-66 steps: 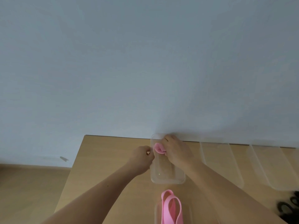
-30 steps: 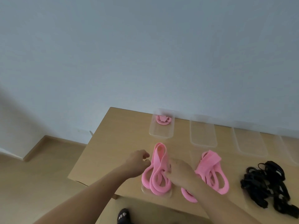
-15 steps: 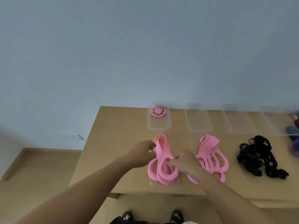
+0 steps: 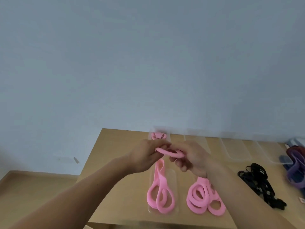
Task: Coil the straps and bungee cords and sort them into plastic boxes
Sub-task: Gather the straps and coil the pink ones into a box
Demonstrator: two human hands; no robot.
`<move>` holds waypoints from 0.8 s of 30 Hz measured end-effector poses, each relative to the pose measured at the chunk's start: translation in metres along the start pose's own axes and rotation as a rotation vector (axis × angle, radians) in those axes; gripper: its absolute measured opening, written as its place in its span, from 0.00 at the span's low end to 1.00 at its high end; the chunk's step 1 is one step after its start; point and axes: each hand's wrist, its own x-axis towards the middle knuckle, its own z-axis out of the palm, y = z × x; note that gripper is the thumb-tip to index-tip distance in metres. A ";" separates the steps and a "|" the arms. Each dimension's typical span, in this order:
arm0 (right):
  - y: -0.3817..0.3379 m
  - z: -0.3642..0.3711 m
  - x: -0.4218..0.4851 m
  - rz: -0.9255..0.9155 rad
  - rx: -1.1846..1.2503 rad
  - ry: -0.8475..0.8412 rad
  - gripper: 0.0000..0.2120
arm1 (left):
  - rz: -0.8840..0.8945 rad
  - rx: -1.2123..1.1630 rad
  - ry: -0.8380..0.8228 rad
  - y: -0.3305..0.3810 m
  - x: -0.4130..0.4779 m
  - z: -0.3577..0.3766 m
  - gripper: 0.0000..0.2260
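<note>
Pink strap (image 4: 168, 152) is gripped at both ends by left hand (image 4: 145, 157) and right hand (image 4: 192, 157). It is held above the tabletop (image 4: 118, 162).

A light wooden table (image 4: 118, 162) lies beneath the left hand (image 4: 145, 157) and the right hand (image 4: 193, 159), and its far edge meets the wall just beyond them. The plain, pale blue-grey wall (image 4: 148, 63) fills everything above the hands, with a small light mark (image 4: 76, 160) low on it, well to the left of the left hand. Below and left of the left hand, past the table's edge, is a tan floor (image 4: 33, 187) bordered by a matching skirting board (image 4: 46, 173). Far right of the right hand, a tiny pale scrap (image 4: 302, 200) lies on the table.
</note>
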 end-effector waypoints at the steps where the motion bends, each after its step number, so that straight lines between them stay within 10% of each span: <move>1: -0.008 -0.001 -0.004 -0.024 -0.123 0.031 0.15 | -0.042 -0.098 0.044 0.007 0.001 -0.004 0.11; 9: -0.066 -0.009 -0.026 -0.547 -0.269 0.215 0.22 | -0.301 -0.685 -0.056 0.046 0.012 -0.037 0.10; 24: -0.093 0.007 -0.019 -0.720 -0.384 0.229 0.06 | -0.353 -0.851 0.042 0.072 0.009 -0.059 0.15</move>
